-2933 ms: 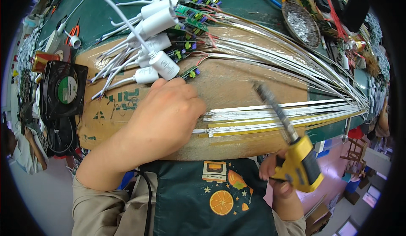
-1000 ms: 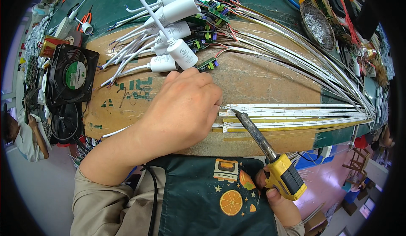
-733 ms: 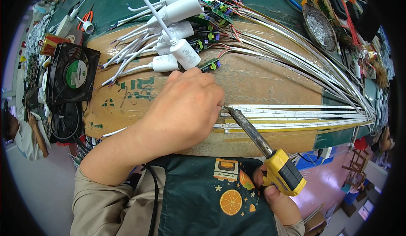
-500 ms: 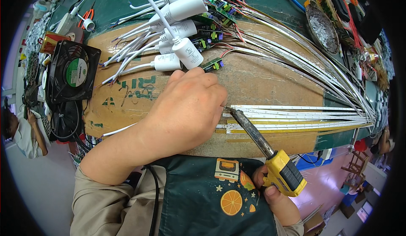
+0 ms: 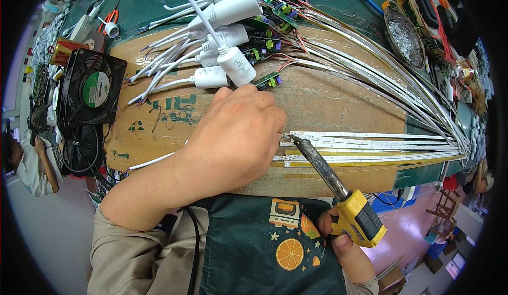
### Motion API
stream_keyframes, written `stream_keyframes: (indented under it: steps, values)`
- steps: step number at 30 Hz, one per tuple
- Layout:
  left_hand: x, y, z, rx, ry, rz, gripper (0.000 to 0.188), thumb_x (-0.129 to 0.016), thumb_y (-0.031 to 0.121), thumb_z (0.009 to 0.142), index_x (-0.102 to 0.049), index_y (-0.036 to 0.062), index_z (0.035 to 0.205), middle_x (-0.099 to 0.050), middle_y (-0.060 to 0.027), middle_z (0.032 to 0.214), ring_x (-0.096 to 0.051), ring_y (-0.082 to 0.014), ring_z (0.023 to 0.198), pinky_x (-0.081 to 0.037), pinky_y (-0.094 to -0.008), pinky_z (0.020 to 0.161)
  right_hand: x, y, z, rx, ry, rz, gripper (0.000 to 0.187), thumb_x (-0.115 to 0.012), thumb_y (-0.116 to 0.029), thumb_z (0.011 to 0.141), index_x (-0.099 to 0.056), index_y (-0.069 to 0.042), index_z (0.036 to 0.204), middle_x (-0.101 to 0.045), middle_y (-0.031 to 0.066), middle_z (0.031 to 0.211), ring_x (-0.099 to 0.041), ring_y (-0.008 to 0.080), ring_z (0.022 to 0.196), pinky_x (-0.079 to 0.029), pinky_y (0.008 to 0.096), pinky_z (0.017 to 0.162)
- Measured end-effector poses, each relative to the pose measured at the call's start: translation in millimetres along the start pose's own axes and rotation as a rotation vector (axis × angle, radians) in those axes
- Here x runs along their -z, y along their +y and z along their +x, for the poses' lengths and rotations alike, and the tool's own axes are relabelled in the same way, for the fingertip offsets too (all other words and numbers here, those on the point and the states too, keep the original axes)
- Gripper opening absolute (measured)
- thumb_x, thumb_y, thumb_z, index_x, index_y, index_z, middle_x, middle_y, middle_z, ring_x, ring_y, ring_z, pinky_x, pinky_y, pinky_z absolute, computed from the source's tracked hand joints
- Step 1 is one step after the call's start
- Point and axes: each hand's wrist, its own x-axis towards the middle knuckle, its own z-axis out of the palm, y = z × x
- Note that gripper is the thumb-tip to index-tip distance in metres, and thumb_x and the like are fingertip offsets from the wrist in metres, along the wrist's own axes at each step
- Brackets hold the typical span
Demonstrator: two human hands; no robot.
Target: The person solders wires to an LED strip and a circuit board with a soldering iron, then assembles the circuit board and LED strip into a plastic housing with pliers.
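Bare cardboard (image 5: 338,97) lies open between the white capacitors (image 5: 233,65) and LED strips (image 5: 370,141).

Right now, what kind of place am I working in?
Likely an electronics assembly bench: a yellow-handled soldering iron in the right hand, white LED strips over cardboard, and white capacitors wired to small circuit boards.

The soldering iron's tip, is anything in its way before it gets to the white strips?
Nothing visible does. The soldering iron, held in the right hand, has its tip right at the ends of the white strips, beside the left hand pressing there.
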Motion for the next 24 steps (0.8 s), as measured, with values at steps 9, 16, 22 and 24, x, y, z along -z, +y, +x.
stream_keyframes:
  steps: [9, 16, 22, 24]
  values:
    - [0, 1, 0, 0.003, -0.002, -0.008, 0.005, -0.063, 0.008, 0.074, -0.059, 0.0068, 0.076, -0.055, -0.0072, 0.078, -0.053, -0.0276, 0.08, -0.039, -0.0391, 0.07, 17, 14, -7, 0.121, 0.02, -0.149, 0.065, -0.074, -0.044, 0.072, -0.046, -0.006, 0.116, -0.047, 0.0019, 0.071, -0.047, 0.0149, 0.058, -0.04, 0.0264, 0.048]
    - [0, 1, 0, 0.013, -0.007, -0.009, 0.004, -0.063, 0.009, 0.074, -0.06, 0.0067, 0.076, -0.056, -0.0075, 0.078, -0.054, -0.0279, 0.081, -0.04, -0.0395, 0.071, 16, 11, -12, 0.099, 0.031, -0.051, 0.065, -0.073, -0.039, 0.073, -0.047, -0.002, 0.12, -0.05, 0.0012, 0.079, -0.047, 0.0135, 0.07, -0.038, 0.0261, 0.061]
    - [2, 3, 1, 0.013, -0.012, -0.001, 0.004, -0.063, 0.009, 0.075, -0.06, 0.0066, 0.076, -0.056, -0.0075, 0.078, -0.054, -0.0278, 0.081, -0.04, -0.0394, 0.071, 15, 10, -10, 0.106, 0.015, -0.067, 0.066, -0.073, -0.039, 0.074, -0.046, -0.003, 0.122, -0.049, 0.0009, 0.078, -0.047, 0.0132, 0.07, -0.038, 0.0263, 0.061]
    - [1, 3, 1, 0.012, -0.013, 0.004, 0.004, -0.063, 0.009, 0.074, -0.06, 0.0065, 0.076, -0.056, -0.0075, 0.078, -0.054, -0.0279, 0.08, -0.04, -0.0394, 0.071, 9, 8, -8, 0.105, 0.101, -0.128, 0.064, -0.074, -0.046, 0.072, -0.047, -0.007, 0.114, -0.047, 0.0014, 0.068, -0.045, 0.0146, 0.056, -0.038, 0.0284, 0.054]
